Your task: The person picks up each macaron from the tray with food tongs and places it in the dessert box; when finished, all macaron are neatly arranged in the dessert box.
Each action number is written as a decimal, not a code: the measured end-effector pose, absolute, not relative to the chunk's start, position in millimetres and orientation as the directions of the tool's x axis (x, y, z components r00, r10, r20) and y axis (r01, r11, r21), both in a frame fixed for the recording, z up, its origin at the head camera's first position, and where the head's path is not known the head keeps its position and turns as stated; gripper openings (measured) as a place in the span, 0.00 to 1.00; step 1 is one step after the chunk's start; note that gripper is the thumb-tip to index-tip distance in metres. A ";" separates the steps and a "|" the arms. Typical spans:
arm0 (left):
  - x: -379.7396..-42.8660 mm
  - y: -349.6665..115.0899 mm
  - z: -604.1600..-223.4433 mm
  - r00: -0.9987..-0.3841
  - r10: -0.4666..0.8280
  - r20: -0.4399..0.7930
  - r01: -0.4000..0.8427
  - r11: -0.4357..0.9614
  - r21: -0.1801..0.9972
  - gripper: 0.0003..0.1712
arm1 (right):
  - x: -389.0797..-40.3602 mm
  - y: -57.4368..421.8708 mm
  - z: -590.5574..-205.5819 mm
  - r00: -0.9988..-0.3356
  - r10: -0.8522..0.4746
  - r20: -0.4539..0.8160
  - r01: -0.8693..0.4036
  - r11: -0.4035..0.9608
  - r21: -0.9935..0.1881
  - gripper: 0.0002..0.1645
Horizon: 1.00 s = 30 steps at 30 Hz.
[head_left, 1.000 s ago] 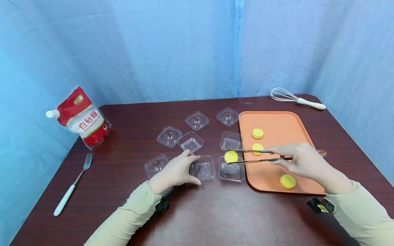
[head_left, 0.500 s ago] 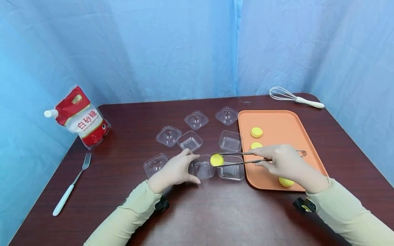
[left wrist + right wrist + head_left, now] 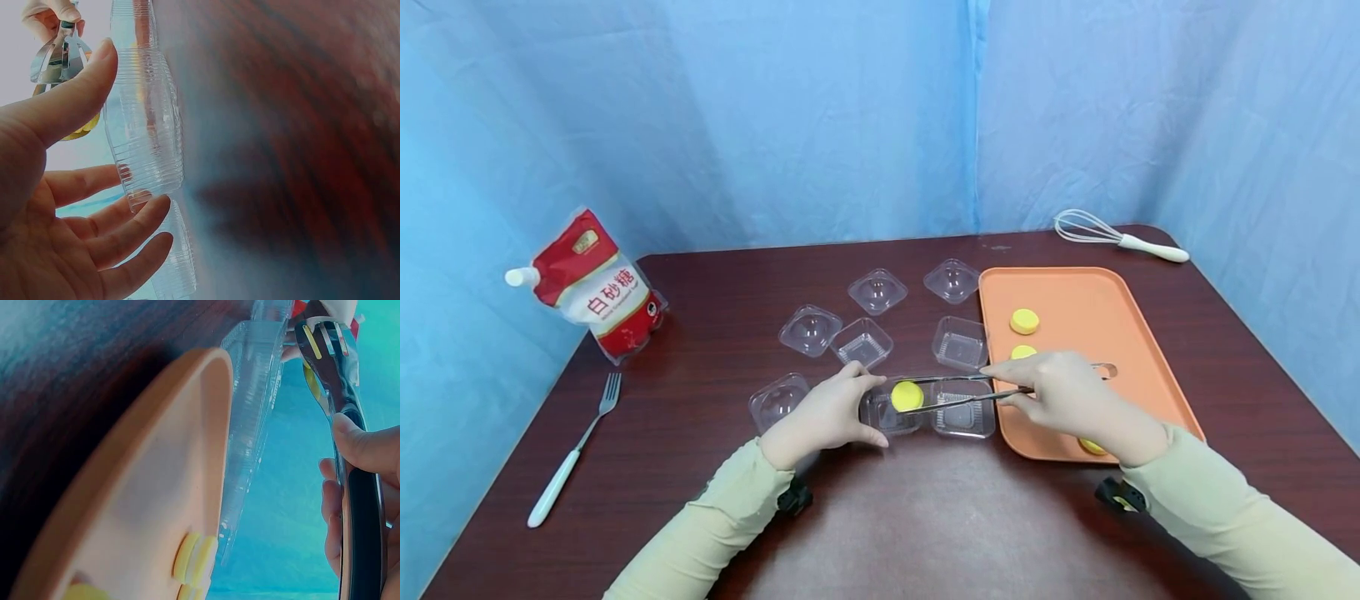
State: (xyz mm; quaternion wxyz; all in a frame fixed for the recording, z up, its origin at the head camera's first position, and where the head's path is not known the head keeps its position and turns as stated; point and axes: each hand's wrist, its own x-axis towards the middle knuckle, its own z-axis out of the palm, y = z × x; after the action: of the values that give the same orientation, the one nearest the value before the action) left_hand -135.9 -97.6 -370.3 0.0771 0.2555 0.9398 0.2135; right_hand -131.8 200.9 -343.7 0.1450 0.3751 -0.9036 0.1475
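My right hand (image 3: 1060, 392) grips metal food tongs (image 3: 353, 487) with dark handle grips. A round yellow macaron (image 3: 907, 397) is caught between the tongs' tips, over a clear square plastic box (image 3: 891, 421). Around that box's left side lies my left hand (image 3: 831, 417), thumb at the front and fingers at the back. In the left wrist view its fingers (image 3: 119, 234) are spread and loosely bent, and some appear to touch the box wall. A second clear box (image 3: 964, 417) stands just right of it, under the tongs.
An orange tray (image 3: 1075, 292) with several macarons lies on the right. Behind the hands stand more clear boxes (image 3: 960, 343) and domed lids (image 3: 878, 292). A whisk (image 3: 1120, 237) lies at the back right; a fork (image 3: 580, 450) and sugar pouch (image 3: 598, 287) are on the left.
My right hand has moved left with the tongs, carrying the macaron from above the right-hand box to above the one beside my left hand. The left hand has stayed in place.
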 end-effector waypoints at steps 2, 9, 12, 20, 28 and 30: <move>-136.0 -97.4 -369.9 -0.858 0.512 -0.035 0.447 0.779 0.440 0.48 | -132.1 199.1 -344.1 -0.678 -0.635 0.369 -0.720 0.675 -0.161 0.23; -136.2 -97.4 -369.7 -0.858 0.512 -0.041 0.446 0.781 0.437 0.47 | -133.6 193.0 -350.5 -0.656 -0.656 0.374 -0.742 0.649 -0.164 0.23; -135.7 -97.6 -369.7 -0.856 0.515 -0.041 0.448 0.779 0.439 0.47 | -133.5 190.6 -352.7 -0.667 -0.658 0.350 -0.736 0.654 -0.175 0.23; -134.4 -98.3 -370.6 -0.856 0.516 -0.032 0.449 0.773 0.449 0.47 | -132.8 186.9 -355.2 -0.677 -0.656 0.332 -0.729 0.661 -0.180 0.22; -134.7 -98.9 -371.4 -0.856 0.517 -0.014 0.458 0.770 0.444 0.47 | -133.8 187.4 -356.5 -0.682 -0.645 0.345 -0.724 0.663 -0.191 0.22; -134.8 -98.9 -371.4 -0.854 0.520 -0.015 0.460 0.770 0.442 0.47 | -134.0 187.9 -356.1 -0.683 -0.639 0.352 -0.721 0.666 -0.190 0.22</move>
State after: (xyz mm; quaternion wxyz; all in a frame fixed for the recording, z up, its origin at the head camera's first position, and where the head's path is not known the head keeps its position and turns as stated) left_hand -134.8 -98.9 -371.4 0.0685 0.2611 0.9382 0.2165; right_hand -134.0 187.9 -356.1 0.1287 0.3765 -0.9036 0.1590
